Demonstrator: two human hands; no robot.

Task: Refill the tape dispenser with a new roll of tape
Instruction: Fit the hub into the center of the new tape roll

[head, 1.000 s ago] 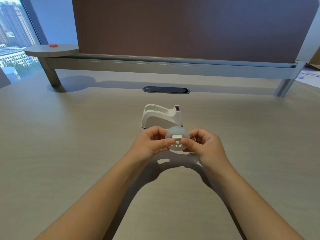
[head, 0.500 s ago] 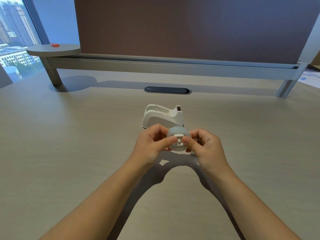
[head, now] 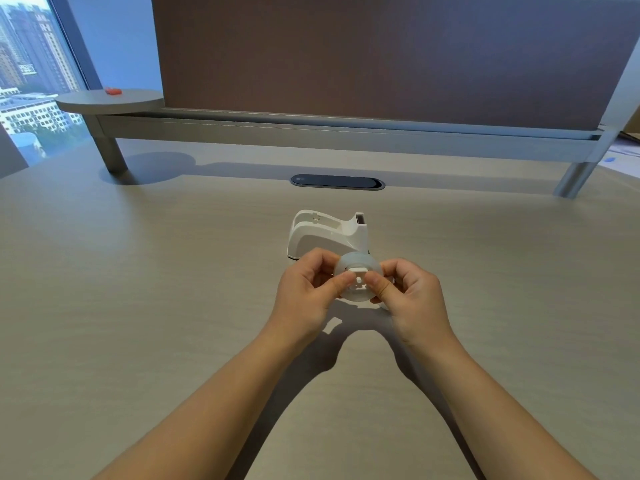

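1. Both thumbs have crept inward onto the white hub (head: 359, 280) since a second ago; the roll (head: 360, 281) itself sits in much the same spot, and the view has shifted a little.
2. Nearest me, two bare forearms reach forward over the pale surface (head: 138, 306), casting a joined shadow beneath the wrists.
3. The left hand (head: 308, 292) is closed on the roll's left edge, thumb pressing the hub and fingers curled behind.
4. The right hand (head: 412, 296) pinches the right edge the same way, its thumb meeting the other at the centre.
5. The roll is held face-on, clear of the surface, just in front of the dispenser.
6. By my reckoning the step in hand is seating the hub into the roll's core. To do it well, keep the hub square to the core, press evenly with both thumbs, and brace the roll's back with the fingers so it doesn't tip.
7. Whether the hub is fully home I cannot tell from here.
8. Just beyond the hands, the white dispenser (head: 322, 237) stands upright, its cradle empty, cutter end to the right.
9. Farther off lie a dark oval grommet (head: 337, 182), then the divider (head: 381, 57) on its rail.
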